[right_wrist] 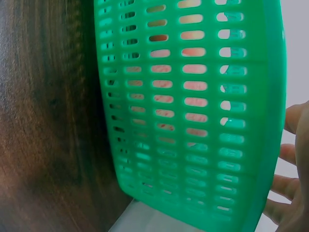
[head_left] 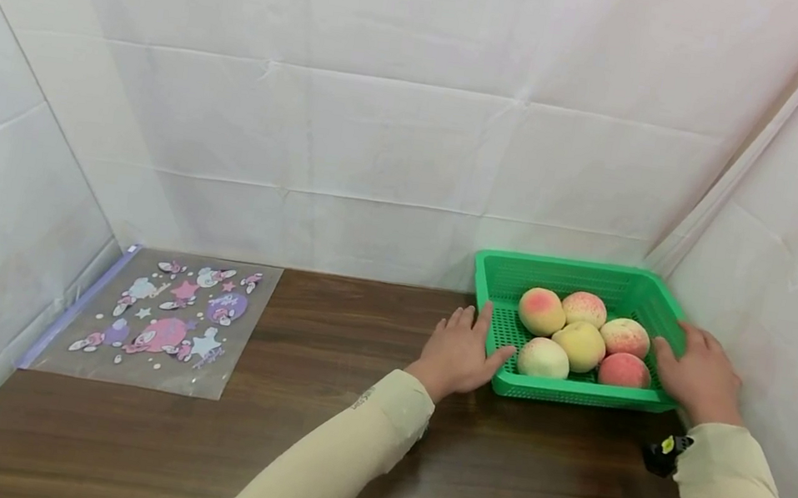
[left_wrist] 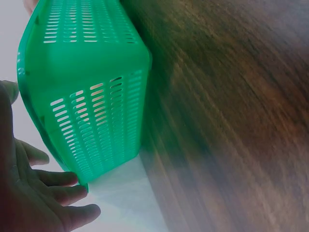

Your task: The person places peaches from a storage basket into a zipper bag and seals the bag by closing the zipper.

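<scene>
A green plastic basket [head_left: 569, 392] with slotted walls stands on the table at the right, holding several yellow and pink peaches [head_left: 579, 346]. My left hand [head_left: 459, 351] is at its left side, fingers spread and thumb reaching over the front left rim. In the left wrist view, fingertips [left_wrist: 77, 188] of that hand meet the rim's edge. On the opposite side, my right hand [head_left: 702, 375] rests at the right rim, its thumb pointing inward over the edge. The right wrist view shows extended fingers [right_wrist: 286, 186] beside the rim, and peaches visible through the slots.
A clear zip bag [head_left: 158, 318] with cartoon prints and a purple slider strip lies flat at the table's left. White cloth walls [head_left: 398, 139] enclose the back and both sides. The basket sits near the back and right walls on the brown wooden table [head_left: 350, 335].
</scene>
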Tool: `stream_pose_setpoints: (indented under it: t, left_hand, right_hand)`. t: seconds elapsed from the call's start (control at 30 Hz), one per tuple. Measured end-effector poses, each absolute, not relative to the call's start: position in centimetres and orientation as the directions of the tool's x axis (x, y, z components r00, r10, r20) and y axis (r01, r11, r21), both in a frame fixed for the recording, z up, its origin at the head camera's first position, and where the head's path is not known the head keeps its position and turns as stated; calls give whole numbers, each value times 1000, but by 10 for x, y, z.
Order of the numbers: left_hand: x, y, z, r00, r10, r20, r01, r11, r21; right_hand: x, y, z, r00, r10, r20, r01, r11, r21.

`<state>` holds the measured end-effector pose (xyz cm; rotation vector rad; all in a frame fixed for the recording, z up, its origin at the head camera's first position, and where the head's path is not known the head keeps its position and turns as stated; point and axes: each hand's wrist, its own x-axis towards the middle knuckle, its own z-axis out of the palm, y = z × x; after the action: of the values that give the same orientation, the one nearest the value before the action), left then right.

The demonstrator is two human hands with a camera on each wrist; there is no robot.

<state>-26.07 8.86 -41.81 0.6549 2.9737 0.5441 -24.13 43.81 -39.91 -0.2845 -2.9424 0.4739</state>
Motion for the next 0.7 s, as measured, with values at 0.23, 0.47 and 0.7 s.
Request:
stream_pose_setpoints:
  t: [0.23, 0.47, 0.7]
  left_hand:
    - [-257, 92, -422, -910, 414, 33, 395, 841, 370]
    - [-254, 94, -425, -910, 413, 22, 390, 840, 377]
    - [-252, 100, -427, -921, 388, 21, 360, 833, 420]
  right_hand:
    - [-237, 444, -405, -973, 209, 94, 169, 931, -325]
    - [-236, 448, -409, -973, 218, 78, 182, 928, -324]
    - [-237, 454, -414, -972, 210, 105, 166, 929, -330]
